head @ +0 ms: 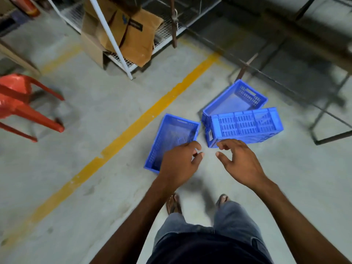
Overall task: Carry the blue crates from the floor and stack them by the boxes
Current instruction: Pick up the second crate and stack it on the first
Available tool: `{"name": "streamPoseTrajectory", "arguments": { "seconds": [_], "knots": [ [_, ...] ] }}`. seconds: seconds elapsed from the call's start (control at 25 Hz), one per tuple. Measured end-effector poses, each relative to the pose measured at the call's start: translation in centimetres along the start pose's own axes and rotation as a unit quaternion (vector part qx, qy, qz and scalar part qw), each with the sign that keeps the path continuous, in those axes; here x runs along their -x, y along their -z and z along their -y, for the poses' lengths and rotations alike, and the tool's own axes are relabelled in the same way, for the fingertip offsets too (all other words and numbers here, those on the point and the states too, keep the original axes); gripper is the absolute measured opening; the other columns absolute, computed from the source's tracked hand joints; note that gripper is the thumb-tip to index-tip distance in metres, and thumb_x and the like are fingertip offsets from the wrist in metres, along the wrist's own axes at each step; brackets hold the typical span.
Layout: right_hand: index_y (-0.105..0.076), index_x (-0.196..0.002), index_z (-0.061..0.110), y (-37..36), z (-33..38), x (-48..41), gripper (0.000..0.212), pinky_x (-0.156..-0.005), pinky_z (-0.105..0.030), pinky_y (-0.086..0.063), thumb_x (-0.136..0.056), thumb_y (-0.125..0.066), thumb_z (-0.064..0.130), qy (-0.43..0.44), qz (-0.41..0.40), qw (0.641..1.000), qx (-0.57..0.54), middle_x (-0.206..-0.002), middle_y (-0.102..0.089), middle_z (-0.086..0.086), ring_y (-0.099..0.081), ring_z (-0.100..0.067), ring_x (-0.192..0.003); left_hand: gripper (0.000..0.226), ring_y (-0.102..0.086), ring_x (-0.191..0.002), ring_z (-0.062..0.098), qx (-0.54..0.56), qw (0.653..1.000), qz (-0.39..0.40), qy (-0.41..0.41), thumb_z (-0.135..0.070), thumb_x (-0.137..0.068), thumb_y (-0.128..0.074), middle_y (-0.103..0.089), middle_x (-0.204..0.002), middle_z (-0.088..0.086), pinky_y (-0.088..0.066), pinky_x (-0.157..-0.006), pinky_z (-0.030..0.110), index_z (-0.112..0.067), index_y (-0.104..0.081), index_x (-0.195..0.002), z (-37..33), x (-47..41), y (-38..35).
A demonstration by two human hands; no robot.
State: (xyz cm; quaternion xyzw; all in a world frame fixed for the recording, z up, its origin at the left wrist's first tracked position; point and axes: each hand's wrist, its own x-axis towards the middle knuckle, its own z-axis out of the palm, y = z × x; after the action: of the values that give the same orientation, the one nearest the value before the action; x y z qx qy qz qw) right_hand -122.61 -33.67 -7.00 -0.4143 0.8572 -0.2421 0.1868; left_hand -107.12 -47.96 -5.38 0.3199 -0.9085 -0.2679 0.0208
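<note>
At six o'clock, closest to the lens, are the person's dark shirt hem, jeans and sandalled feet, standing on the concrete floor [95,111]. Both arms reach forward from there. The left hand [179,164] is empty, its fingers loosely curled, and hangs over the near end of the left crate [167,138], which lies open side up just left of centre. The right hand [240,164] is empty too, fingers spread and bent, near the corner of the tipped crate [245,125] at two o'clock, which rests on its side against a third crate [232,100] sitting upright behind it.

No crate is lifted, so this looks like the reach for a first pick-up. The next move likely calls for bending lower and gripping a rim or the handle slots on a crate's short ends.

A yellow line [152,113] crosses the grey floor diagonally. Cardboard boxes [122,33] lean in a white wire rack at twelve o'clock; a red plastic chair [21,103] stands at nine o'clock.
</note>
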Motion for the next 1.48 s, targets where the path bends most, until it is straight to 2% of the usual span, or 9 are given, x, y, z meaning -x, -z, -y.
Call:
{"name": "streamPoseTrajectory", "arguments": {
  "seconds": [0.36,0.48,0.56,0.8,0.92,1.04,1.2,1.36,1.48],
  "knots": [
    [-0.060,-0.098,0.029,6.0,-21.6,-13.0,0.012,-0.084,-0.037,-0.052,-0.088,-0.066,0.028,-0.051,0.057,0.996,-0.052,-0.099,-0.065,0.014,-0.061,-0.012,-0.096,0.025,-0.069,-0.089,0.016,-0.008,0.999,0.037,0.006,-0.049,-0.095,-0.052,-0.071,-0.098,-0.009,-0.051,-0.069,0.030,-0.030,-0.061,-0.108,-11.4,-16.9,-13.0],
    [-0.063,-0.105,0.027,6.4,-27.4,-16.6,0.017,-0.083,-0.035,-0.053,-0.088,-0.068,0.027,-0.050,0.102,0.993,-0.026,-0.097,-0.065,0.013,-0.060,-0.010,-0.093,0.025,-0.067,-0.091,0.011,0.021,0.998,0.048,0.044,-0.049,-0.095,-0.054,-0.072,-0.099,-0.011,-0.042,-0.067,0.024,-0.032,-0.062,-0.111,-14.5,-20.6,-16.7],
    [-0.064,-0.106,0.025,5.9,-30.5,-19.3,0.019,-0.083,-0.035,-0.053,-0.088,-0.068,0.027,-0.046,0.133,0.990,-0.008,-0.096,-0.064,0.013,-0.059,-0.010,-0.093,0.024,-0.067,-0.090,0.008,0.044,0.994,0.064,0.080,-0.049,-0.094,-0.055,-0.071,-0.098,-0.013,-0.046,-0.070,0.024,-0.032,-0.060,-0.111,-15.0,-23.3,-19.3],
    [-0.058,-0.124,0.021,-1.9,-40.0,-28.3,0.034,-0.093,-0.041,-0.051,-0.091,-0.062,0.024,-0.085,0.187,0.977,0.056,-0.122,-0.066,0.000,-0.058,-0.024,-0.117,0.021,-0.067,-0.082,0.007,0.137,0.970,0.086,0.179,-0.045,-0.091,-0.058,-0.070,-0.094,-0.014,-0.056,-0.075,0.031,-0.029,-0.062,-0.104,-10.9,-31.0,-31.3],
    [-0.049,-0.139,0.016,-7.9,-44.5,-33.2,0.047,-0.103,-0.044,-0.045,-0.092,-0.056,0.021,-0.091,0.210,0.966,0.121,-0.139,-0.055,-0.010,-0.048,-0.032,-0.129,0.025,-0.065,-0.103,0.012,0.187,0.951,0.074,0.236,-0.036,-0.094,-0.062,-0.068,-0.115,-0.007,-0.049,-0.086,0.027,-0.023,-0.063,-0.115,-7.7,-35.0,-38.6],
    [-0.036,-0.147,0.008,-13.6,-48.2,-37.9,0.063,-0.108,-0.048,-0.038,-0.089,-0.059,0.018,-0.059,0.209,0.961,0.173,-0.149,-0.040,-0.015,-0.037,-0.036,-0.138,0.039,-0.056,-0.125,0.020,0.192,0.943,0.082,0.259,-0.029,-0.093,-0.061,-0.059,-0.134,0.001,-0.043,-0.100,0.033,-0.019,-0.057,-0.131,-4.9,-39.1,-45.7],
    [-0.008,-0.158,0.010,-19.6,-52.5,-42.2,0.101,-0.116,-0.050,-0.021,-0.084,-0.066,0.046,-0.009,0.250,0.936,0.248,-0.165,-0.011,-0.008,-0.010,-0.027,-0.152,0.052,-0.049,-0.132,0.027,0.146,0.954,0.094,0.246,-0.027,-0.093,-0.058,-0.048,-0.146,0.005,-0.044,-0.105,0.045,-0.018,-0.047,-0.143,-0.4,-43.2,-51.5],
    [-0.035,-0.145,0.016,-19.9,-52.9,-42.6,0.097,-0.103,-0.050,-0.029,-0.070,-0.070,0.066,0.026,0.191,0.931,0.309,-0.145,-0.042,-0.009,-0.036,-0.030,-0.133,0.052,-0.056,-0.124,0.027,0.118,0.956,0.106,0.248,-0.028,-0.095,-0.057,-0.042,-0.148,0.004,-0.047,-0.094,0.042,-0.017,-0.044,-0.144,0.9,-42.2,-52.6],
    [-0.053,-0.124,0.018,-18.4,-51.4,-42.4,0.084,-0.097,-0.046,-0.033,-0.064,-0.067,0.076,0.054,0.220,0.916,0.331,-0.125,-0.056,-0.012,-0.046,-0.033,-0.121,0.042,-0.063,-0.111,0.024,0.151,0.944,0.112,0.272,-0.031,-0.096,-0.055,-0.048,-0.142,-0.002,-0.050,-0.090,0.035,-0.023,-0.051,-0.137,1.0,-39.8,-52.8]
  ]
}}
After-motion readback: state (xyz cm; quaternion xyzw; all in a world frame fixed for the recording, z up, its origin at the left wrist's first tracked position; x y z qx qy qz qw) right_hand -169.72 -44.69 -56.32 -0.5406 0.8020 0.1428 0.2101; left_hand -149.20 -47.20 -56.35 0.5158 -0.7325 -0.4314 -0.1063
